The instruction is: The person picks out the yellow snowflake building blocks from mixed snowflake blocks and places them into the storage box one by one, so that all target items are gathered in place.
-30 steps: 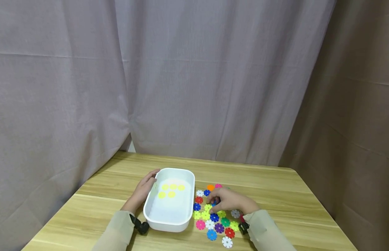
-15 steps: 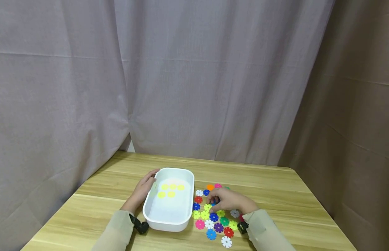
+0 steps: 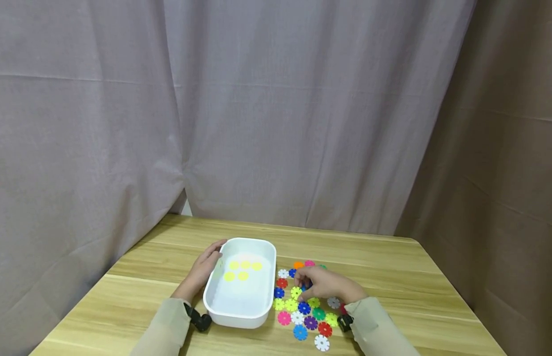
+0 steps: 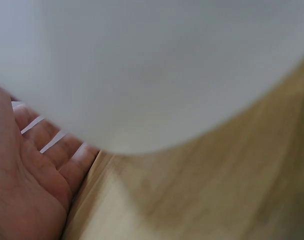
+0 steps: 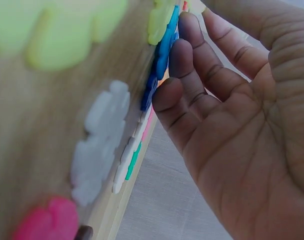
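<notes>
My left hand (image 3: 204,269) grips the left wall of a white rectangular tray (image 3: 240,320), thumb at the rim. In the left wrist view its fingers (image 4: 57,155) lie along the tray's outer side. Several yellow discs (image 3: 243,276) lie flat inside the tray. Right of it, my right hand (image 3: 326,284) pinches a yellow notched snowflake disc (image 3: 296,292) between thumb and forefinger, low over the scattered discs. In the right wrist view the other fingers (image 5: 169,95) are curled near blue discs (image 5: 164,50); the pinch itself is mostly hidden.
Loose snowflake discs in many colours lie around the right hand, including a purple disc (image 3: 311,323), a red disc (image 3: 325,329) and a white disc (image 3: 322,342). The wooden table (image 3: 391,277) ends at grey curtains (image 3: 276,148) behind and at the sides.
The yellow disc at my right fingertips has shifted and tilted slightly, the fingers closing a little on it. My left hand and the tray stay in place.
</notes>
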A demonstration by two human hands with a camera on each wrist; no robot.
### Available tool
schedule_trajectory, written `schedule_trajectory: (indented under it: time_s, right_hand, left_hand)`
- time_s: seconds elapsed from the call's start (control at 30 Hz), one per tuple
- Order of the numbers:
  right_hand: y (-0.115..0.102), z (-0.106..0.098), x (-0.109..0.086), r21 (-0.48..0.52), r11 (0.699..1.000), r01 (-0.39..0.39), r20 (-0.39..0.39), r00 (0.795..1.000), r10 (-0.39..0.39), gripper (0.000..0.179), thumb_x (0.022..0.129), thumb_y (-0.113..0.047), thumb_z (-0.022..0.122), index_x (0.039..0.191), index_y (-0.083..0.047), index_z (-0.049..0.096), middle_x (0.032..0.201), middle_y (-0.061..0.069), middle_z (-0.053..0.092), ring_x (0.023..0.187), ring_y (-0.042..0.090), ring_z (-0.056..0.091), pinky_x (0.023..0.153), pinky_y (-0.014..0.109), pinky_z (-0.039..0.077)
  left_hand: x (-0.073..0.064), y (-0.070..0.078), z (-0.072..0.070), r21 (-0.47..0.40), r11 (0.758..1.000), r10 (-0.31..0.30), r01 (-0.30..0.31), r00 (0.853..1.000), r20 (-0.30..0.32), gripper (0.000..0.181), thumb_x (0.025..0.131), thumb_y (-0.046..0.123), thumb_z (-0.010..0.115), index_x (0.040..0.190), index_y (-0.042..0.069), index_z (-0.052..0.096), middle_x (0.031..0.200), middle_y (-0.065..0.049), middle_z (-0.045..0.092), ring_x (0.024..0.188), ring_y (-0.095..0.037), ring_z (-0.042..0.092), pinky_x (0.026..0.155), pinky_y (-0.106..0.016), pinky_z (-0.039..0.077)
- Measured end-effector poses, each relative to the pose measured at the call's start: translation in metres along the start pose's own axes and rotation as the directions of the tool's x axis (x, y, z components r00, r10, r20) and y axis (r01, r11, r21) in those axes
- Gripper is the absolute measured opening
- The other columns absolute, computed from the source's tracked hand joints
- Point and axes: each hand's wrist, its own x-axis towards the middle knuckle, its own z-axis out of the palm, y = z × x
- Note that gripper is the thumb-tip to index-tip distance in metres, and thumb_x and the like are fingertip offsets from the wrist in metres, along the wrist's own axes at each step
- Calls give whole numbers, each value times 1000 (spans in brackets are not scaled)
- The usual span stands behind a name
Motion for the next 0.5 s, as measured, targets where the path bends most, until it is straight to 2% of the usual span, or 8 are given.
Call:
schedule_trajectory:
  time_s: [0.2, 0.5]
  right_hand:
    - [-1, 0, 0, 2, 1000, -1, -17, 1000, 1, 26, 84, -16, 82, 101, -14, 62, 93, 0, 62, 85, 17, 58, 75, 28, 54]
    - [1, -2, 2, -65, 997, 40, -52, 998, -43, 17, 90, -15, 75, 100, -15, 62, 90, -6, 64, 84, 11, 59, 71, 27, 54]
  left_hand:
    - [-1, 1, 0, 2, 1000, -3, 3, 1000, 0, 48, 103, 28, 44, 151, 22, 47, 158, -10, 39, 146, -34, 32, 119, -54, 25]
    - [1, -1, 0, -5, 1000, 6, -6, 1000, 4, 47, 103, 27, 44, 150, 21, 47, 157, -11, 40, 144, -34, 36, 118, -54, 27]
